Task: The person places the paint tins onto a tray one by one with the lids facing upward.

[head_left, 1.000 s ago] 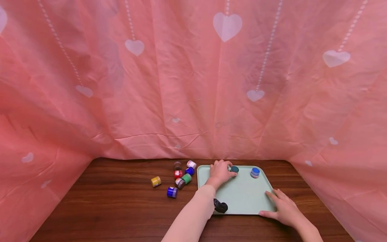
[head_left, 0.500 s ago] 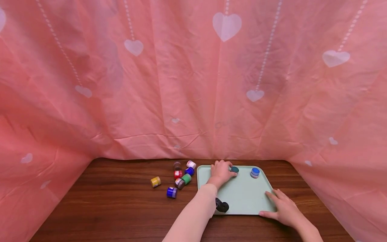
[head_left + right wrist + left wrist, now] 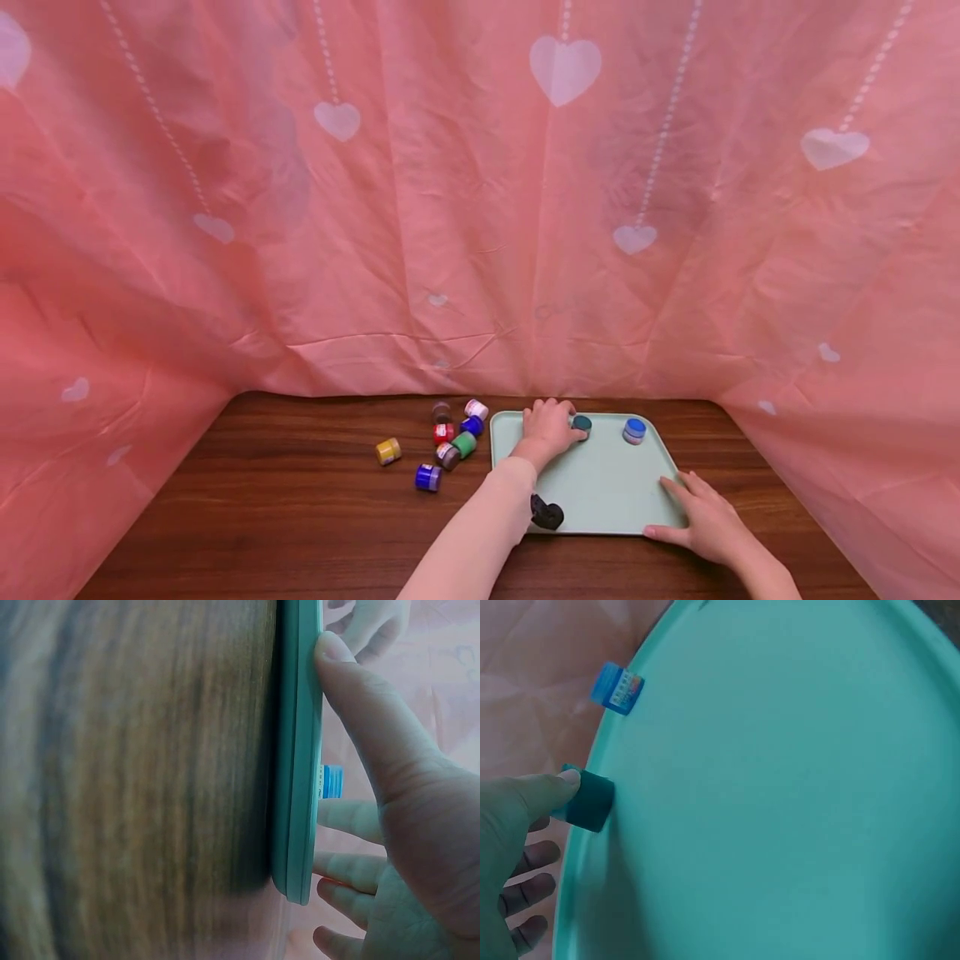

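My left hand (image 3: 546, 428) pinches a small dark green paint jar (image 3: 591, 804) at the far side of the pale green tray (image 3: 600, 492). In the left wrist view the thumb lies over the jar, and its other fingers are partly hidden behind it. A light blue paint jar (image 3: 633, 431) stands upright on the tray to the right, near the far corner. At the tray's near right corner, my right hand (image 3: 708, 521) is spread, with thumb and fingertips at the rim. The right wrist view shows the thumb (image 3: 337, 651) on the tray's edge.
Left of the tray, several paint jars lie loosely on the wooden table (image 3: 300, 525). Among them are a yellow jar (image 3: 388, 451), a dark blue jar (image 3: 428, 477), a red jar (image 3: 443, 432) and a green jar (image 3: 464, 444). A pink curtain (image 3: 465, 250) hangs behind and beside the table.
The hands, jars and tray keep their places. Only a slight shift of the whole head view shows.
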A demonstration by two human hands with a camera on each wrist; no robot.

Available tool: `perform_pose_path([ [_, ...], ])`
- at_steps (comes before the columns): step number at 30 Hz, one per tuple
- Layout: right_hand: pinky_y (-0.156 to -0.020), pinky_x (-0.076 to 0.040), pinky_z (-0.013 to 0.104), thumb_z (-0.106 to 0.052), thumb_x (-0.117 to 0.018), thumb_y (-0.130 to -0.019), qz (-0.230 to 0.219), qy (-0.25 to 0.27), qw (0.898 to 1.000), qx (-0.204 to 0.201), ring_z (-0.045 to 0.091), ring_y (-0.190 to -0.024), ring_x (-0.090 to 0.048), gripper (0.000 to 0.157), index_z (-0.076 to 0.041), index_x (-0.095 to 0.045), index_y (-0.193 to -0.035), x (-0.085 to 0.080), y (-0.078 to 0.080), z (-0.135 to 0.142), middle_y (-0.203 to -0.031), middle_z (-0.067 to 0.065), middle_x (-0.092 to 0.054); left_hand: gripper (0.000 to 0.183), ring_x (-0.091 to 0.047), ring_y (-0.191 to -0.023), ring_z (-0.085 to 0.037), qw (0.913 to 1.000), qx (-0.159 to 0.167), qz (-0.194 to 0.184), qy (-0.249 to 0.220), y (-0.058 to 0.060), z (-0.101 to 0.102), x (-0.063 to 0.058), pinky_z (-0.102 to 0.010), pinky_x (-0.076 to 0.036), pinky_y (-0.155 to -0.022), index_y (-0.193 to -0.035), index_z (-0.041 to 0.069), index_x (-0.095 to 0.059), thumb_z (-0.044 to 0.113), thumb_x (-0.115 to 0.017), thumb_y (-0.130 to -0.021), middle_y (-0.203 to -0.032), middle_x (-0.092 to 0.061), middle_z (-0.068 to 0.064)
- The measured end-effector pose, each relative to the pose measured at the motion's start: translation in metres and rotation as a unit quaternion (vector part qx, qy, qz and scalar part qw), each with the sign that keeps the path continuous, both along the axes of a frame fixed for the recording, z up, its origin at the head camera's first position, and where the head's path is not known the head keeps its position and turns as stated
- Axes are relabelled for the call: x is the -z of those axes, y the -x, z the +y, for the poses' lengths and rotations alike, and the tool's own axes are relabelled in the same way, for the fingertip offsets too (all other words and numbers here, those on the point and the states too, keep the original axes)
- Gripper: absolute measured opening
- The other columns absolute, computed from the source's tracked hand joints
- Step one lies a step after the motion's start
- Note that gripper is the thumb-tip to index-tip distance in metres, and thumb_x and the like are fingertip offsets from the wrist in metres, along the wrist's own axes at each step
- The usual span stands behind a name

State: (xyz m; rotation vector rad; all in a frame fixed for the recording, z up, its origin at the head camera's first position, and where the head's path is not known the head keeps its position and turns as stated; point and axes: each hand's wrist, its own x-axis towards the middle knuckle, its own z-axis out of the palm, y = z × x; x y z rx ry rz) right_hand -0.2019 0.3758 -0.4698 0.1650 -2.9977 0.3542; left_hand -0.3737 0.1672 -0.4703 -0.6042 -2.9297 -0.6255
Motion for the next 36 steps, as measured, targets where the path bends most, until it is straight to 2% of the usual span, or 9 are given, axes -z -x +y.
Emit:
perform_pose_path([
  [10,-0.088,-0.042,0.067,-0.060,-0.075,-0.072,-0.007,0.001,1.000,0.000,0.057,-0.124,-0.044,0.085,0.004,-0.059,-0.127,0.002,0.001,0.001,-0.131,0.038,-0.050,0.043,-0.052,-0.109,-0.018,0.9995,0.021,0.025,0.003,-0.010,-0.015,-0.014,-0.035,-0.037,-0.084,-0.120,0.030,-0.064,0.057,-0.061,-0.088,-0.118,-0.063,0.007],
  [15,-0.087,-0.042,0.066,-0.060,-0.075,-0.071,0.001,0.000,1.000,-0.003,0.057,-0.123,-0.045,0.085,0.004,-0.059,-0.126,0.003,0.001,0.002,-0.130,0.039,-0.050,0.043,-0.053,-0.109,-0.018,0.9978,0.030,0.057,0.014,-0.018,-0.029,-0.018,-0.035,-0.039,-0.085,-0.121,0.030,-0.064,0.060,-0.056,-0.090,-0.118,-0.063,0.007],
  [21,-0.086,-0.044,0.065,-0.058,-0.077,-0.069,0.024,-0.003,1.000,-0.010,0.056,-0.121,-0.047,0.084,0.004,-0.061,-0.123,0.005,0.001,0.002,-0.128,0.038,-0.052,0.042,-0.055,-0.106,-0.018,0.9954,0.046,0.084,0.003,-0.028,-0.052,-0.026,-0.035,-0.039,-0.083,-0.118,0.028,-0.066,0.058,-0.055,-0.091,-0.114,-0.064,0.005],
  [28,-0.085,-0.044,0.066,-0.058,-0.077,-0.069,0.025,-0.004,1.000,-0.010,0.056,-0.120,-0.047,0.084,0.004,-0.061,-0.123,0.005,0.000,0.001,-0.127,0.037,-0.052,0.040,-0.056,-0.104,-0.018,0.9903,0.075,0.116,0.011,-0.040,-0.078,-0.025,-0.034,-0.040,-0.080,-0.116,0.027,-0.068,0.057,-0.057,-0.091,-0.112,-0.066,0.004],
  [36,-0.086,-0.043,0.067,-0.058,-0.076,-0.071,0.010,-0.002,1.000,-0.007,0.057,-0.122,-0.045,0.084,0.004,-0.060,-0.124,0.002,0.001,0.001,-0.129,0.038,-0.051,0.035,-0.058,-0.102,-0.019,0.9855,0.086,0.143,0.029,-0.054,-0.111,-0.023,-0.036,-0.041,-0.080,-0.112,0.025,-0.069,0.051,-0.062,-0.090,-0.109,-0.068,0.004],
])
